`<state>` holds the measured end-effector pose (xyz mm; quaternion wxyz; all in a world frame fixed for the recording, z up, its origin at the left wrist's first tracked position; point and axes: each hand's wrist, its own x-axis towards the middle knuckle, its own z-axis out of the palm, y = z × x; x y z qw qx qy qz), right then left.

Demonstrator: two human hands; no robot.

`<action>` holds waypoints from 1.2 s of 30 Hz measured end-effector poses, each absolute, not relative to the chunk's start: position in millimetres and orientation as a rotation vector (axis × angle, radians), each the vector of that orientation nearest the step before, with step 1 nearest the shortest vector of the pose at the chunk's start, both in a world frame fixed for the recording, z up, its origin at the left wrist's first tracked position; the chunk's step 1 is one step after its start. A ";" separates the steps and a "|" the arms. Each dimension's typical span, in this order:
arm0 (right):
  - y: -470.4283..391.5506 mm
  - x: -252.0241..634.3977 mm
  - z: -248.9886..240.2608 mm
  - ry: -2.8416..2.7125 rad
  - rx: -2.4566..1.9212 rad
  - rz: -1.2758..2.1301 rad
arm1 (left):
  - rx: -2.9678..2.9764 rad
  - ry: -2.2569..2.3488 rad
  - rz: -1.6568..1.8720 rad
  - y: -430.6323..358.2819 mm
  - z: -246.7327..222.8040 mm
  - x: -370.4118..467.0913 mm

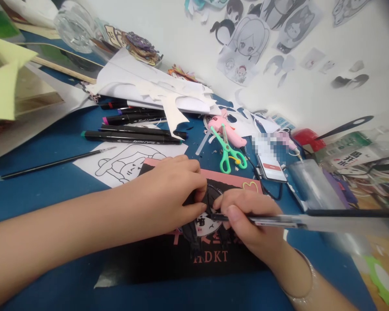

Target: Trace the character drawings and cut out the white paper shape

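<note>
A small cartoon cutout [209, 228] with black hair and a white face lies on a black and pink printed sheet [149, 265] lettered "HDKT". My left hand [178, 190] has curled fingers and a thumb pinched at the upper left of the cutout, partly covering it. My right hand [249, 216] grips a slim pen [275, 221] with a dark front end and a clear barrel. The pen's front end reaches the cutout's face; its exact tip is hard to make out. A bracelet circles my right wrist.
Beyond my hands lie green scissors [228, 157], a pink glue gun [227, 127] and a phone [270, 162]. Several black markers [132, 137], a line drawing [99, 166] and a thin brush [52, 165] are to the left. White paper scraps [142, 84] are piled near the wall.
</note>
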<state>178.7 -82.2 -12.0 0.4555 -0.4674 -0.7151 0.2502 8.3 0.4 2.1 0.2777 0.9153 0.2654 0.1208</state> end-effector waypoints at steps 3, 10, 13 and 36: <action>-83.1 179.8 -13.6 -1.512 -1.077 0.489 | 2.465 0.719 0.333 0.4 2.5 7.6; -84.2 181.6 -12.4 -1.295 -1.139 0.378 | 2.484 0.739 0.361 -4.3 8.2 10.1; -85.1 181.5 -11.4 -1.277 -1.170 0.367 | 2.529 0.670 0.395 -7.4 8.0 14.2; -88.3 185.3 -9.8 -1.479 -1.236 0.604 | 2.449 0.649 0.404 -9.6 3.9 20.2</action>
